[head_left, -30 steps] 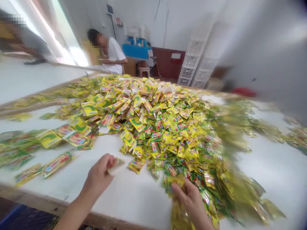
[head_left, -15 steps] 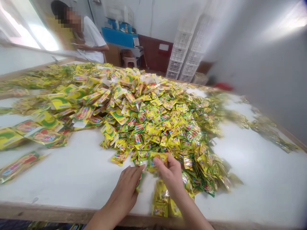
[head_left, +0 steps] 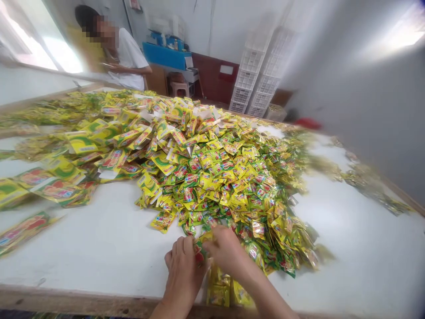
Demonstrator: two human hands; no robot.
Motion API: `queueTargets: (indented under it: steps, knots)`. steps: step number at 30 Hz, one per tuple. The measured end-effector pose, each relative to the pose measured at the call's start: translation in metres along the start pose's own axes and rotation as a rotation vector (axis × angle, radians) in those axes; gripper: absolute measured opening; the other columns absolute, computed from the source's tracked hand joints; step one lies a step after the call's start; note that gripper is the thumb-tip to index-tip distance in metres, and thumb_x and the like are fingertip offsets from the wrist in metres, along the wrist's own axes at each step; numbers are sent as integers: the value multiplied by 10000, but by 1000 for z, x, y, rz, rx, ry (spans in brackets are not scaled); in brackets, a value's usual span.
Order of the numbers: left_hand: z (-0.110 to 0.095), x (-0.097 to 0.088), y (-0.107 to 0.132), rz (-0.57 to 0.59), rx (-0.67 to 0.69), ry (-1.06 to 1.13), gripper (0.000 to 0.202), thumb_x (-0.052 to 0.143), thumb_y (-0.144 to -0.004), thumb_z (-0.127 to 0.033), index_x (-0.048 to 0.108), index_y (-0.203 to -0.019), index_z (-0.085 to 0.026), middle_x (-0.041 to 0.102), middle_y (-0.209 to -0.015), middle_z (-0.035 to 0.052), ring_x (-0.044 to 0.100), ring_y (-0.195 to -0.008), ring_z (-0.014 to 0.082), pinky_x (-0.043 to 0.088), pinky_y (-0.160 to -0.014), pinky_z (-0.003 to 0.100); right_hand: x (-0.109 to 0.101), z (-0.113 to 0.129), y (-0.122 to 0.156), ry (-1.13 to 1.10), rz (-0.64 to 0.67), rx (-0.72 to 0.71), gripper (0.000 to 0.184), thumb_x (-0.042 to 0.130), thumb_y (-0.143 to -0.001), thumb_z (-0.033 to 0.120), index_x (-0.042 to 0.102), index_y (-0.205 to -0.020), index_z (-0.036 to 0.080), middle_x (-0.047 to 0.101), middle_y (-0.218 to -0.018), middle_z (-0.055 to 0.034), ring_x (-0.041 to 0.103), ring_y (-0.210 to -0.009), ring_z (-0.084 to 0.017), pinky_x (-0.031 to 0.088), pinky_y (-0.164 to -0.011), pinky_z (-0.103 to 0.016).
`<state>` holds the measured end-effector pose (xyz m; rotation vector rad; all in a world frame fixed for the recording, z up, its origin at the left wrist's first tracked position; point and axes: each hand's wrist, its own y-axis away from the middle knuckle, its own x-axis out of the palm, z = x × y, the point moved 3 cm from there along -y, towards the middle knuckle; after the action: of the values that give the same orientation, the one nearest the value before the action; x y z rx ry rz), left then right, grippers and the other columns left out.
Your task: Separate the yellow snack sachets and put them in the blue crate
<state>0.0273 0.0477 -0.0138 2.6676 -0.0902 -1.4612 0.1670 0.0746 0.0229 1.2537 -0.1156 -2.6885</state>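
Observation:
My left hand (head_left: 184,268) is closed around a green sachet with a red print (head_left: 199,253), near the front of the white table. Close beside it, my right hand (head_left: 227,249) pinches a yellow sachet (head_left: 207,237), partly covered by its fingers, and brings it against the green one. Just beyond both hands rises a large heap of small yellow and green sachets (head_left: 229,177). Below my right wrist, a few yellow sachets (head_left: 219,294) lie near the table edge, partly hidden by the forearm.
Yellow printed cartons (head_left: 113,137) are piled behind and left of the sachets, and one carton (head_left: 25,232) lies at far left. A wooden rim (head_left: 83,299) edges the table. Across it stands a person in a white shirt (head_left: 131,55). White crates (head_left: 247,79) are stacked behind.
My right hand has moved left and slightly down with the yellow sachet, meeting my left hand. My left hand has turned more upright and shifted slightly right, still holding the green sachet.

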Motion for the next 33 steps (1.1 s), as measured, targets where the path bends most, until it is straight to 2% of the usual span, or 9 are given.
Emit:
queueTargets:
  steps: [2, 6, 10, 13, 16, 22, 25, 28, 33]
  knots:
    - [3, 4, 5, 106, -20, 240, 438, 679, -705, -275, 497, -1091, -176, 589, -1034, 100, 545, -1014, 325, 393, -824, 424, -14, 0, -4, 1, 133, -61, 101, 588, -749, 106, 558, -687, 179, 578, -776, -4, 525, -687, -133, 330, -580, -220]
    - [9, 5, 14, 411, -100, 847, 242, 588, -823, -438, 488, -886, -227, 632, -831, 25, 603, -790, 235, 441, -680, 314, -29, 4, -12, -106, 225, -92, 166, 676, -735, 120, 656, -865, 222, 634, -758, 37, 571, -704, -135, 364, -596, -203]
    - [12, 3, 24, 460, -262, 1236, 372, 713, -715, -473, 497, -908, -239, 673, -776, -4, 624, -759, 213, 474, -669, 279, -18, 11, -11, -122, 172, -201, 62, 766, -743, 220, 713, -712, 224, 632, -787, 18, 580, -827, -155, 416, -738, -234]
    - [13, -1, 28, 416, -321, 1257, 417, 756, -675, -434, 551, -976, -233, 709, -943, 27, 632, -884, 231, 495, -743, 287, -7, 12, -2, -77, 218, -301, 152, 723, -809, 279, 722, -670, 219, 647, -926, -11, 560, -960, -174, 384, -923, -304]
    - [9, -6, 27, 500, -267, 1240, 362, 756, -689, -394, 608, -962, -210, 710, -999, 46, 623, -924, 236, 493, -766, 282, -2, 10, 10, -111, 356, -329, 210, 631, -889, 287, 725, -713, 222, 659, -929, -9, 573, -955, -165, 385, -945, -309]
    - [9, -5, 24, 549, -235, 1225, 242, 756, -708, -331, 644, -872, -193, 713, -884, 33, 616, -884, 227, 471, -730, 263, -3, 3, 17, -159, 100, -148, 86, 802, -726, 276, 733, -719, 225, 638, -1034, -11, 541, -1035, -189, 392, -919, -287]
    - [9, -1, 25, 521, -214, 1240, 271, 778, -673, -269, 655, -901, -192, 718, -934, 35, 616, -897, 227, 470, -797, 280, 1, 4, 20, -100, 219, -212, 167, 696, -837, 286, 738, -683, 235, 648, -925, -11, 546, -992, -185, 390, -903, -292]
    - [10, 1, 26, 520, -224, 1241, 301, 767, -678, -268, 662, -948, -186, 725, -940, 41, 620, -882, 230, 477, -784, 284, 1, 3, 24, -45, 326, -281, 186, 743, -768, 436, 755, -752, 250, 638, -872, -18, 544, -948, -210, 401, -878, -309]
    - [13, 4, 27, 512, -217, 1210, 255, 729, -717, -252, 655, -945, -166, 714, -894, 40, 608, -810, 206, 461, -676, 247, 1, 0, 25, -107, 103, -150, 200, 864, -632, 300, 738, -776, 240, 624, -1001, -12, 529, -989, -203, 403, -865, -288]
